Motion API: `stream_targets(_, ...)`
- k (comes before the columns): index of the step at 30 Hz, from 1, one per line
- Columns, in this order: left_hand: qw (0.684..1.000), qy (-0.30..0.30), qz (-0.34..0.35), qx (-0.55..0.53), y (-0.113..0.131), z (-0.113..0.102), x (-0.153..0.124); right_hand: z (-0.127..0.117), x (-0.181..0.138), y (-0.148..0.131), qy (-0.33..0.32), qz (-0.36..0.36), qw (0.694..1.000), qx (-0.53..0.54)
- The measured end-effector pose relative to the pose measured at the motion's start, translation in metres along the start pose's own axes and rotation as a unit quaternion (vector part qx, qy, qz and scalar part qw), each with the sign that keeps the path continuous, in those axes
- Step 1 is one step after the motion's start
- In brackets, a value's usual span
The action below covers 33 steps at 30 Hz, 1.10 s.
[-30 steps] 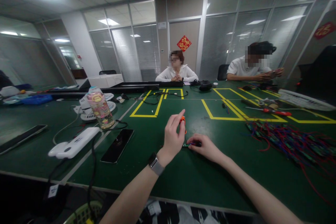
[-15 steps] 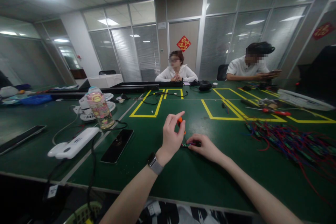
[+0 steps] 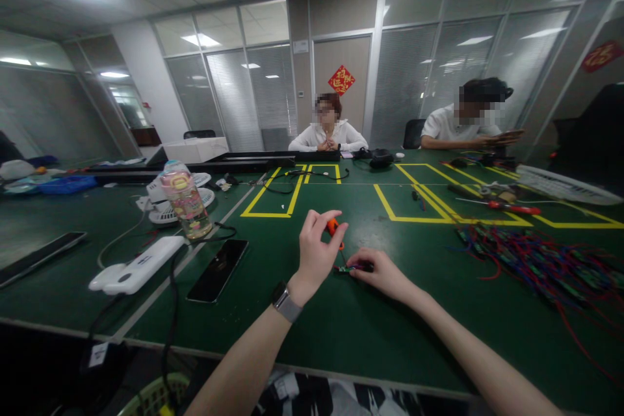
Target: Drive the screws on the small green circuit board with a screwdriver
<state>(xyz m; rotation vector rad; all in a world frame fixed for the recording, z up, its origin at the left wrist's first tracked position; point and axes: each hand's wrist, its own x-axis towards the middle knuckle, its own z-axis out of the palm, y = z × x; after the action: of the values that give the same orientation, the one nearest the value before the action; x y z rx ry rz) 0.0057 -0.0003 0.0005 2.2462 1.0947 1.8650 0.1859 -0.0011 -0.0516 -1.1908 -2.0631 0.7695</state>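
My left hand (image 3: 318, 248) is closed on the orange handle of a small screwdriver (image 3: 333, 227), thumb and fingers around it. The screwdriver stands almost upright, its thin shaft pointing down at a small green circuit board (image 3: 342, 270). Whether the tip sits in a screw is too small to tell. My right hand (image 3: 377, 273) pinches the board's right end, where dark and bluish wires partly show; the fingertips hide that end. The board rests on or just above the green table (image 3: 341, 331).
To the right lies a heap of wired circuit boards (image 3: 546, 266), with a red-handled screwdriver (image 3: 517, 208) behind it. A phone (image 3: 218, 271), a white power strip (image 3: 139, 265) and a bottle (image 3: 186, 201) stand left. Two people sit across the table.
My left hand has turned slightly around the screwdriver, and more of the orange handle and shaft shows. The right hand and board have hardly moved.
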Motion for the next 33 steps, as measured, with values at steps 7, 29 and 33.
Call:
stream_targets(7,0.998,-0.036,0.003,-0.058,0.003,-0.0006,-0.0026,0.0003,0.0005,0.0001,-0.003,0.001,1.0,0.002)
stream_targets(29,0.999,-0.023,-0.002,-0.031,0.0001,0.0009,-0.0023,0.0048,0.0008,0.0037,0.021,0.002,1.0,-0.01)
stream_targets(33,0.997,-0.042,-0.014,-0.065,0.0031,0.0011,-0.0026,0.0042,0.0004,0.0018,0.02,0.005,1.0,-0.01)
